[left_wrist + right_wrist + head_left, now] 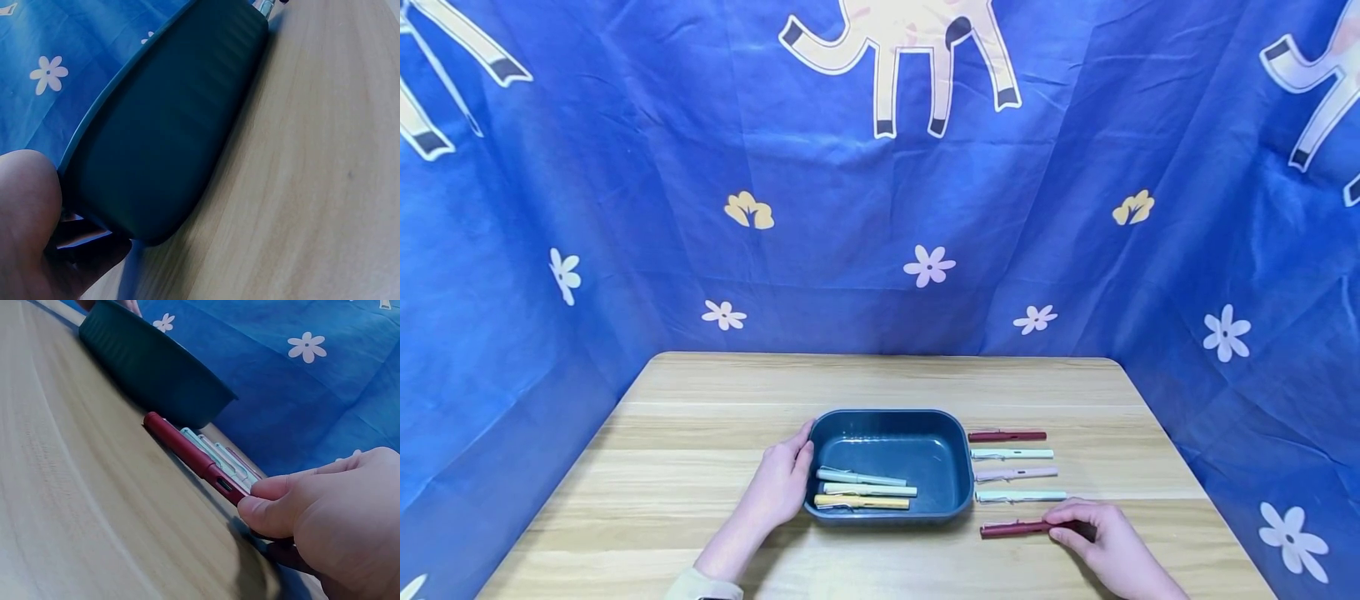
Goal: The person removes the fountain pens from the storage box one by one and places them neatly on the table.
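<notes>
A dark teal rectangular basin (891, 518) stands on the table. Its left end is held by my left hand (786, 475), with the thumb at the rim in the left wrist view. Inside the basin lie a blue-grey pen (868, 478), a pale green pen (880, 491) and a yellow pen (872, 503). Between thumb and fingertips, my right hand (1101, 537) pinches the barrel end of a dark red pen (1013, 529), whose capped end points left. The right wrist view shows this pen close over the tabletop, its held end hidden by the fingers.
Right of the basin, a second dark red pen (1011, 436), a mint pen (1015, 454), a lilac pen (1018, 473) and a light aqua pen (1022, 497) lie in a column. Blue patterned cloth (850, 292) surrounds the wooden table (715, 392) at the back and sides.
</notes>
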